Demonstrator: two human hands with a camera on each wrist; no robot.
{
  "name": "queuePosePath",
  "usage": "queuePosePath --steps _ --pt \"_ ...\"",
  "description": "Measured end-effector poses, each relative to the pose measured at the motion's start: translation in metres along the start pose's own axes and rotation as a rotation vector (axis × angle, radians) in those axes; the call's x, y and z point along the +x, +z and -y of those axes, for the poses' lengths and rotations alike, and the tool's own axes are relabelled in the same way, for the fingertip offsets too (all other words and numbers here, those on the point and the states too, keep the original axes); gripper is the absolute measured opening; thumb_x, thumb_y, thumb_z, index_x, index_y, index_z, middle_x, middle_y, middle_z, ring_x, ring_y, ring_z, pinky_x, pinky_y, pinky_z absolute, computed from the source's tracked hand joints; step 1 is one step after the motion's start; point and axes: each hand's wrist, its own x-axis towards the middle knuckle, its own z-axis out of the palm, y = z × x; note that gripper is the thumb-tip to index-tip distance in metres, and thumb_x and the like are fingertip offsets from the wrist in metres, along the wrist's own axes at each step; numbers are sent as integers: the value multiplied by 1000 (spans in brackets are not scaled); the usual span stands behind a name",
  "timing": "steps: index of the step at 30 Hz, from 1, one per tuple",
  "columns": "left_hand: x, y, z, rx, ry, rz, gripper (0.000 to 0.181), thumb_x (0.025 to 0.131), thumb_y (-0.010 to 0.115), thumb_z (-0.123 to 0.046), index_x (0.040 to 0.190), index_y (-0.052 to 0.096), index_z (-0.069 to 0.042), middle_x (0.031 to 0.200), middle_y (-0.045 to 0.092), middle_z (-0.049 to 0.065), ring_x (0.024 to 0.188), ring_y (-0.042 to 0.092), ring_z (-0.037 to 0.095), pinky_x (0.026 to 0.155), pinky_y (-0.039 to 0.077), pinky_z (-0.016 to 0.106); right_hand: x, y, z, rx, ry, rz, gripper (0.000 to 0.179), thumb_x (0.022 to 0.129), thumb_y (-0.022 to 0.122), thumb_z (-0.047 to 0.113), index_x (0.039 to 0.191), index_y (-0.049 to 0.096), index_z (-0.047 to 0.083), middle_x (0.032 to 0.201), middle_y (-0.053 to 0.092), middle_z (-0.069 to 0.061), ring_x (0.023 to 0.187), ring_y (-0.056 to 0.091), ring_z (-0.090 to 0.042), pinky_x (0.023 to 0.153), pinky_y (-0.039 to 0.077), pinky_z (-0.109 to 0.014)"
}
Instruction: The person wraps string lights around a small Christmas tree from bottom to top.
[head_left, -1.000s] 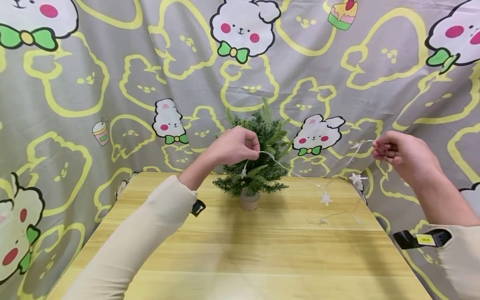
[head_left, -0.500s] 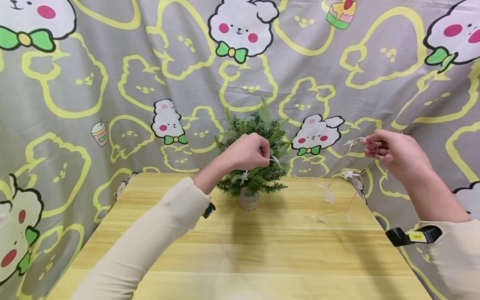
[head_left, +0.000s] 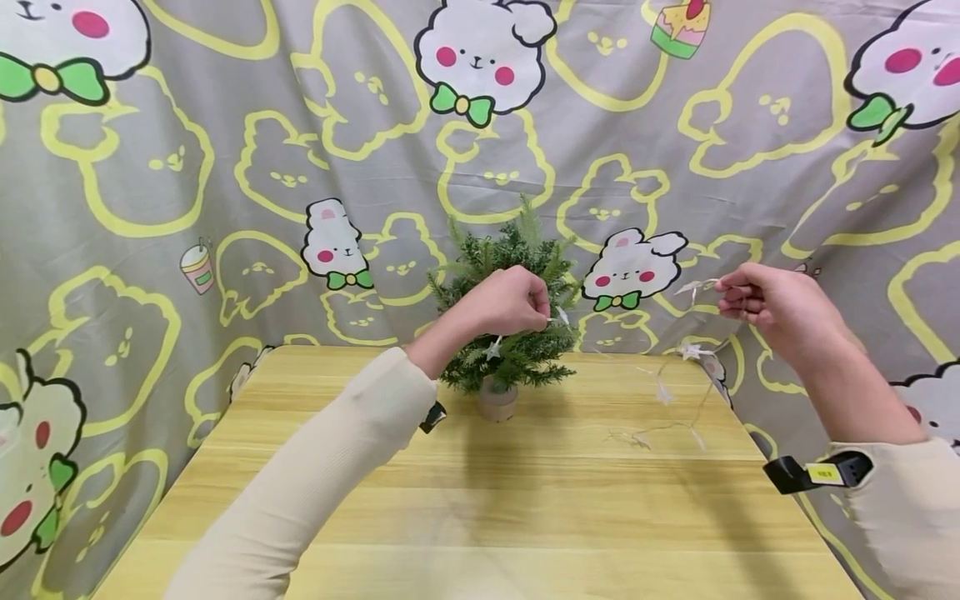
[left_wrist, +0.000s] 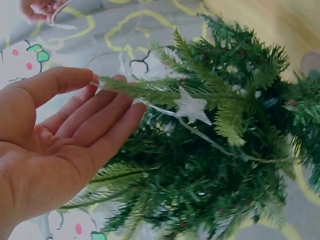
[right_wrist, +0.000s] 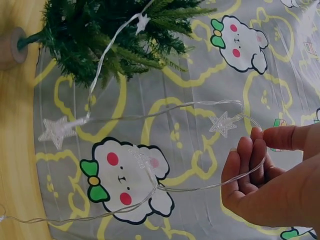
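A small green artificial Christmas tree [head_left: 517,358] stands upright in a pale round pot [head_left: 498,402]. In front of its branches my left hand [head_left: 506,302] pinches the thin clear wire of a star string light; in the left wrist view that hand [left_wrist: 75,117] is at a branch tip, and a clear star [left_wrist: 191,106] lies against the needles. To the right, off the tree, my right hand [head_left: 783,308] pinches another stretch of the string light between thumb and index finger. Stars [right_wrist: 58,131] dangle from the wire between the hands. The wire's path behind the tree is hidden.
The tree stands near the back of a light wooden table [head_left: 465,500]. A grey curtain [head_left: 225,200] printed with cartoon animals hangs behind and at both sides. A loose end of the wire [head_left: 637,440] trails low over the table's right part.
My left hand has moved right and slightly down across the tree's front, holding the wire. My right hand has shifted a little left, and the hanging wire between them sags more.
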Motion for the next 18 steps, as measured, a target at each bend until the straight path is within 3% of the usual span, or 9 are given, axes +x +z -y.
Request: queuePosePath --steps 2,6,11,14,18 --pt "2 1 3 -49 -19 20 8 95 66 -13 95 74 -12 89 71 1 73 58 13 77 49 29 0 1 -1 9 -1 6 35 101 51 4 76 75 7 71 69 -2 67 66 -13 71 58 -21" --pt "5 4 8 -162 -59 65 19 99 63 -17 112 76 -12 111 72 0 82 58 15 79 48 30 0 3 -2 24 9 6 34 101 51 3 76 74 6 71 69 -2 66 66 -14 72 58 -22" --pt "5 3 10 -295 -120 157 29 103 58 -21 128 71 -18 137 64 -3 116 60 15 103 47 35 0 4 -3 4 12 -9 33 101 52 5 76 74 7 71 68 -1 66 65 -13 71 58 -21" --pt "6 4 10 -315 -141 240 34 104 55 -23 137 65 -19 145 59 0 136 52 19 116 39 40 0 4 -3 16 9 -15 34 100 53 4 75 74 7 71 69 -2 65 66 -13 70 58 -22" --pt "6 5 7 -273 -130 307 38 105 53 -23 142 59 -16 145 59 1 137 52 20 117 38 40 1 5 -4 35 7 -8 34 100 53 3 74 75 6 70 69 -2 64 66 -14 70 59 -23"
